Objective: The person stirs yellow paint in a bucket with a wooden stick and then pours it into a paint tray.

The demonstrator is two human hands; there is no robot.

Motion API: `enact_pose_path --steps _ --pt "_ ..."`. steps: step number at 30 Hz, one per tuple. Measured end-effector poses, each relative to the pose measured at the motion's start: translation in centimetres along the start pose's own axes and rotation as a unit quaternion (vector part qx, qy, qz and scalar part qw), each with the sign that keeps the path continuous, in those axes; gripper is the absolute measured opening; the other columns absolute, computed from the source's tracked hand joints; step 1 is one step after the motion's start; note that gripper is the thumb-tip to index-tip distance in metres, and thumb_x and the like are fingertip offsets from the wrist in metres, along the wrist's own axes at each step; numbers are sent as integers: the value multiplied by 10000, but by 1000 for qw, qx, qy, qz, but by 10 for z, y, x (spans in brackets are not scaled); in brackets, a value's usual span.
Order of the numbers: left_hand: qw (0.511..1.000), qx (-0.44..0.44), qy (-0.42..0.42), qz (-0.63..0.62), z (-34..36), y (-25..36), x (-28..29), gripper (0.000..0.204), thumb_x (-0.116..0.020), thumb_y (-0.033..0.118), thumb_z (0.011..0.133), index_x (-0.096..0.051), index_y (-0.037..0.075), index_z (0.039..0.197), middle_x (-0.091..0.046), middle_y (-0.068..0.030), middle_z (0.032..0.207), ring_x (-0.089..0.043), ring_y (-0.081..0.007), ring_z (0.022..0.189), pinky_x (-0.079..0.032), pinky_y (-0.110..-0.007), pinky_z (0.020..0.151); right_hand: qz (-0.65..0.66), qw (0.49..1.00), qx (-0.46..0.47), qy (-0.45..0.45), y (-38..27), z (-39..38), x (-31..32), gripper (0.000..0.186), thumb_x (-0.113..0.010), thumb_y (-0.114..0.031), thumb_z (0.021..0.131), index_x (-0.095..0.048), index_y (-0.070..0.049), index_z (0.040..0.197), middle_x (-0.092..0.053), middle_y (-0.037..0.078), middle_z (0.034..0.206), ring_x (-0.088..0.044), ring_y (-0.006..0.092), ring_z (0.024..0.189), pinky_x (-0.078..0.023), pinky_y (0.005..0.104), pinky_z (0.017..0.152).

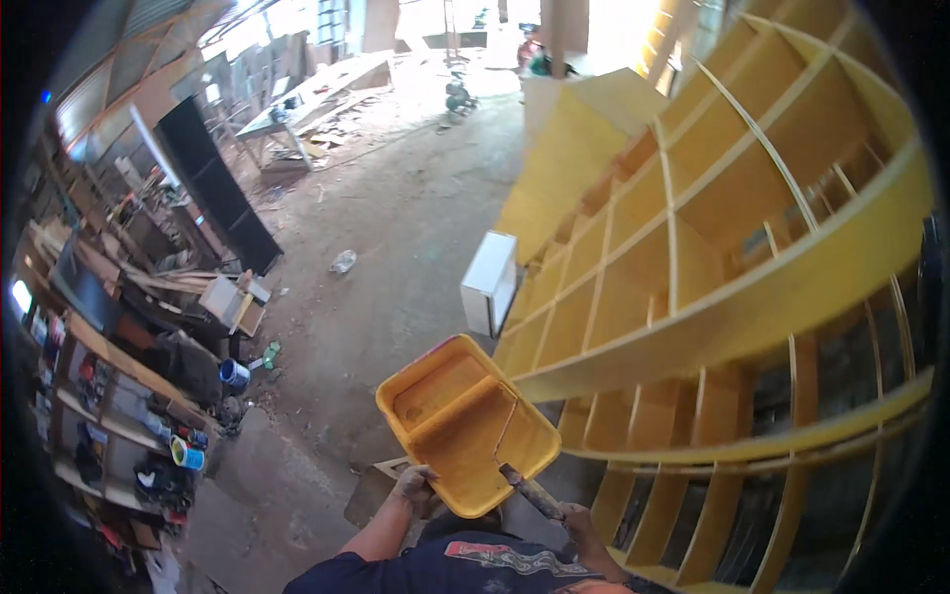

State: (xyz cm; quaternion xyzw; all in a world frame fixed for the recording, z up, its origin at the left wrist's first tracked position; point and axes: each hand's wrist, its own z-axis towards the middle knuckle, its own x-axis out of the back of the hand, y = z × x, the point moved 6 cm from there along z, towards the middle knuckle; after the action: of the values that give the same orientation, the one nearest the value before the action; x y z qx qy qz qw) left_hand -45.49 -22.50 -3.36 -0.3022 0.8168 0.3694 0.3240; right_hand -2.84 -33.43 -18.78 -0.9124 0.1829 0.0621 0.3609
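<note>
My left hand (416,483) is closed on the near left rim of a yellow paint tray (473,473), holding it tilted in front of my body. A paint roller (531,492) is in my right hand (580,521), fingers wrapped round the end of its dark, stained handle. Its thin wire frame bends up over the tray, and the yellow-coated roller sleeve lies across the inside, between the deeper far end and the sloped near part. Yellow paint coats the tray's inside.
Tall yellow shelving (683,327) with many compartments stands close on my right. A small white cabinet (490,282) sits beyond the tray. On the left are a black panel (218,183), scrap wood and paint cans (186,452). A long workbench (322,94) stands farther off.
</note>
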Motion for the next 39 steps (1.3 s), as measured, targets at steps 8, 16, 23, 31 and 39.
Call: enact_pose_path --steps 8,16,23,31,39 --pt "986 -164 -23 12 -3 88 -17 442 -889 337 756 -754 -33 957 -731 -171 1078 -707 -274 1025 -562 -472 955 -282 952 14 -115 -131 121 -131 345 -739 -309 969 -766 8 1102 -745 58 939 -675 147 754 -561 314 692" --pt "935 -235 230 -131 1 140 2 514 -606 -61 741 -598 -6 1252 -672 -106 1101 -667 -282 1022 -565 -410 943 -248 946 40 -207 -239 201 -288 313 -744 -275 973 -716 7 1107 -730 71 987 -695 164 822 -584 335 707" --pt "884 -301 253 -253 -12 154 30 620 -565 -70 746 -550 -43 1366 -656 -167 1283 -629 -361 1196 -509 -471 1076 -281 926 -11 -250 -274 230 -410 275 -683 -210 1020 -643 35 1138 -728 143 963 -739 225 810 -635 352 755" --pt "849 -321 291 -303 15 229 148 541 -563 -60 743 -576 -64 1284 -654 -159 1181 -624 -350 1156 -521 -461 1047 -277 900 -24 -337 -266 294 -552 307 -678 -201 1020 -633 54 1186 -706 154 1006 -717 239 854 -616 358 740" --pt "837 -345 293 -308 -16 389 290 564 -568 -41 740 -588 -64 1304 -652 -185 1241 -610 -356 1196 -503 -460 1076 -344 892 -38 -292 -244 322 -799 312 -681 -209 1015 -631 46 1186 -701 161 989 -715 247 843 -611 337 710"
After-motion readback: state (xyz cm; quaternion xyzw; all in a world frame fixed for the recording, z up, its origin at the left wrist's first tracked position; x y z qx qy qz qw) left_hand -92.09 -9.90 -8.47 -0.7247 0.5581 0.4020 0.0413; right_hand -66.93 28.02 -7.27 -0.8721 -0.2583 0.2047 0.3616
